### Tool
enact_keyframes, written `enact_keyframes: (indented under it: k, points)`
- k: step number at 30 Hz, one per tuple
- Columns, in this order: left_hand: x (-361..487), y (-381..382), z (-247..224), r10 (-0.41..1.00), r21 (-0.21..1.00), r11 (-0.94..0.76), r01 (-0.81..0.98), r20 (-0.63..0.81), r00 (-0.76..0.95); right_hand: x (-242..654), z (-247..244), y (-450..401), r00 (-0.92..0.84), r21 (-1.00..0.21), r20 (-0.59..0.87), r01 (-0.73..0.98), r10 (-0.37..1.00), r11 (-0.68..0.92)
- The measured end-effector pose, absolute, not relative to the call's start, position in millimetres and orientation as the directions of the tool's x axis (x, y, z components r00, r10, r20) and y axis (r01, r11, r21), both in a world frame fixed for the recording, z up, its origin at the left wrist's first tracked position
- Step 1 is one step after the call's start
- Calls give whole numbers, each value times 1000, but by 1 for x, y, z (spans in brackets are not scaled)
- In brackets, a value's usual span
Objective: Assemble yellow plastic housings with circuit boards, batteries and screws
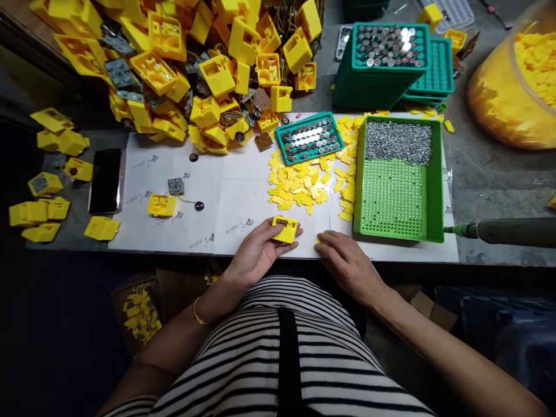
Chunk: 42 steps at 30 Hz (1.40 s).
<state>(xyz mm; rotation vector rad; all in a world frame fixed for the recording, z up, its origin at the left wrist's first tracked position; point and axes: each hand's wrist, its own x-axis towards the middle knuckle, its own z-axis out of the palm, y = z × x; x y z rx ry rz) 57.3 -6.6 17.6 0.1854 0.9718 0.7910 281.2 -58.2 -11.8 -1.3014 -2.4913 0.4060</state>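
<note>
A small yellow plastic housing (285,231) sits in my left hand (259,249), gripped between thumb and fingers just above the paper. Dark round cells show in its slot. Near the table's front edge, my right hand (345,260) has its fingers closed over a small yellow piece (319,239), of which only a sliver shows. Loose yellow plastic tabs (299,182) lie spread beyond both hands. Behind them, a teal tray (278,136) carries rows of button cells. To the left lies another yellow housing (161,205) with a wired speaker disc (199,205) and a grey block (175,186).
A green basket (358,191) with metal screws stands at right, beside a screwdriver (499,231). Stacked teal trays (369,87) rise behind it. Yellow housings (217,75) pile up at the back left. A phone (106,179) lies left, a tub (490,98) far right.
</note>
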Motion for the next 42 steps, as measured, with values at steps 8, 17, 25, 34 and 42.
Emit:
enact_keyframes:
  k: [8,17,25,34,42]
  points:
    - [59,-6,19,632,404,737,-542,-696,340,294,-19,-59,-524,-564,264,598,810,570]
    - [57,-8,20,617,385,769,-510,-654,437,260,3,-37,-151,-970,-37,244,988,1]
    - [52,-7,21,669,471,731,-494,-638,381,239,-7,-19,-63,-984,-178,18,982,-178]
    - [50,-5,20,666,484,734,-476,-650,367,233,-6,-21,-89,-990,27,134,996,39]
    - [54,-7,20,705,534,691,-487,-648,290,224,-8,-25,-229,-768,340,492,912,409]
